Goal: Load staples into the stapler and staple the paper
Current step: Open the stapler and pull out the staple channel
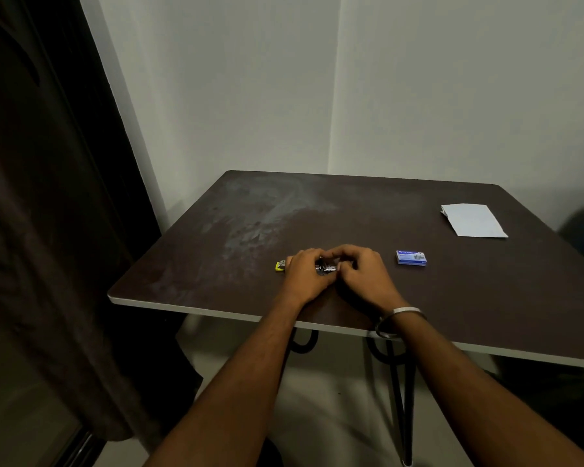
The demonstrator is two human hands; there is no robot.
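Between both hands (334,269), the stapler (325,266)

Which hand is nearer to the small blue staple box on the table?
Right. The right hand lies just left of the small blue staple box, not touching it. The left hand is farther left, on the small stapler.

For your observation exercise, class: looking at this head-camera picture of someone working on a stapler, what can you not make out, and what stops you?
- Stapler, head view: mostly covered by the left hand and right hand; whether staples are loaded cannot be told.
- Staple box: print too small to read.
- Paper: sheet count unclear, too far and dim.
- Right edge: a dark shape, blurred and cut off.
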